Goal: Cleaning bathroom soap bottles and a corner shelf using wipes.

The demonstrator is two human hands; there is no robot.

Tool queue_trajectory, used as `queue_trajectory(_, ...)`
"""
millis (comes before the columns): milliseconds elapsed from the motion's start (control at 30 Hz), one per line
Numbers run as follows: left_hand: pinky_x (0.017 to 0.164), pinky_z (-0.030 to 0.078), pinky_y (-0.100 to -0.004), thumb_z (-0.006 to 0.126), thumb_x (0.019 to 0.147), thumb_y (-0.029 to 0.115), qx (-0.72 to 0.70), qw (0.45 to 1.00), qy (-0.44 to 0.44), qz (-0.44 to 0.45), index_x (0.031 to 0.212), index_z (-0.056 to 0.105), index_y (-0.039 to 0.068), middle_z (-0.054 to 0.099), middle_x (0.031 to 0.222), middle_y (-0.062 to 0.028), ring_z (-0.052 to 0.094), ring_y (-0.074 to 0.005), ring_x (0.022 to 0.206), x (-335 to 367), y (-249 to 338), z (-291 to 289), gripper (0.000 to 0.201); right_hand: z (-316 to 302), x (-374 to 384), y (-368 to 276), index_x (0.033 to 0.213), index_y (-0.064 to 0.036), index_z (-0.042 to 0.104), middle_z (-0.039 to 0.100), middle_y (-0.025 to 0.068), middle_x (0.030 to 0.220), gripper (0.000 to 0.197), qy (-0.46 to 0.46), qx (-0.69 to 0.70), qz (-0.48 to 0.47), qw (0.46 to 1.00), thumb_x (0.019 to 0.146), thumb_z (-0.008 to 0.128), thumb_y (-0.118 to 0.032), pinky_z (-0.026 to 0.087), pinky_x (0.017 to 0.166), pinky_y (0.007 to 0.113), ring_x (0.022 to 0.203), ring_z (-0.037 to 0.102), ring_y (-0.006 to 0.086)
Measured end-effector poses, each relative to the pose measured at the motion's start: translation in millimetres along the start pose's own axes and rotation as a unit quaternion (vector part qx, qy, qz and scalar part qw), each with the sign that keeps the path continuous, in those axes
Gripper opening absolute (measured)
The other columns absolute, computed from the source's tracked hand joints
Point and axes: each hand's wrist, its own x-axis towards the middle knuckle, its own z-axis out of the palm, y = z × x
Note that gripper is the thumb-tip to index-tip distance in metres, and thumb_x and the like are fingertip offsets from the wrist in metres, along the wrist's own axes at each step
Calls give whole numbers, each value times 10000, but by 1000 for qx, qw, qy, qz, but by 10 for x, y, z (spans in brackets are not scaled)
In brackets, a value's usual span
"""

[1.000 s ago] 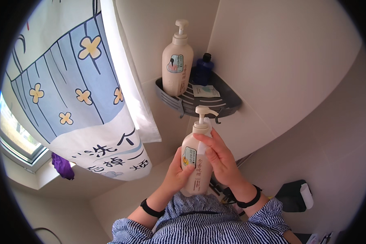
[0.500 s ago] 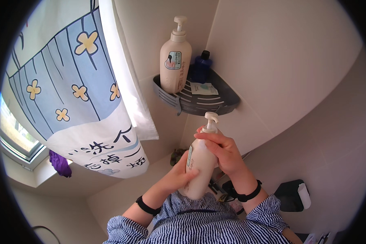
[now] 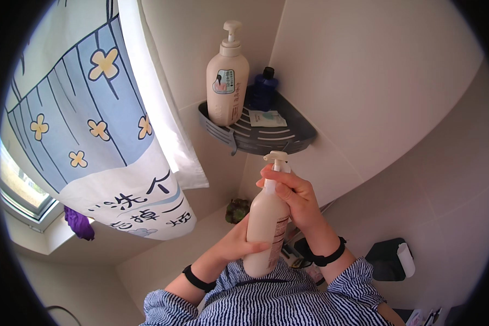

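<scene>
Beige pump bottle (image 3: 267, 220), upright, white nozzle, fingers (image 3: 288, 187) of both hands wrapped around it.

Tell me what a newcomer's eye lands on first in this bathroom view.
At centre, the left hand grips the lower body of a cream pump bottle while the right hand wraps its neck under the pump. Above it, a grey corner shelf carries a second pump bottle and a blue bottle. A flowered blue curtain fills the left.
</scene>
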Motion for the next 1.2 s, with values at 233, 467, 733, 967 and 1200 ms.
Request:
queue_trajectory(233,1035,470,-440,806,761,433,-206,971,-114,-31,1498,284,-48,511,1390,-193,550,-294,1255,-16,-62,-13,1023,-28,-8,118,1386,-49,546,521,175,1405,367,-53,254,3,966,1033,508,-145,538,948,354,1159,622,250)
queue_trajectory(467,1044,462,-423,833,769,377,-84,996,-20,-14,1501,259,-32,506,1398,-186,530,-290,1281,37,-4,9,1017,-108,-20,-28,1337,-29,581,590,145,1314,350,17,140,-11,990,1022,550,-179,534,944,344,1131,629,219)
queue_trajectory(733,1004,477,-382,912,684,299,278,943,169,68,1495,291,44,557,1330,-138,555,-234,1243,23,39,97,1053,90,-89,-206,1191,-58,681,550,87,1304,228,89,-128,-105,982,999,566,-100,462,951,303,1076,581,170)
queue_trajectory(967,1081,416,-376,861,753,307,33,999,-36,14,1512,243,-11,534,1372,-131,523,-213,1272,-45,18,43,1029,-53,-63,-208,1230,-57,657,555,126,1309,268,-66,71,-25,995,1004,525,-113,481,962,341,1106,597,199)
queue_trajectory(1200,1071,431,-397,863,745,399,-5,998,-61,-17,1505,234,-12,525,1378,-149,543,-245,1262,23,-68,86,1069,-62,-48,-165,1250,-40,634,567,110,1293,279,-38,106,-42,993,1007,525,-124,508,937,337,1099,604,193)
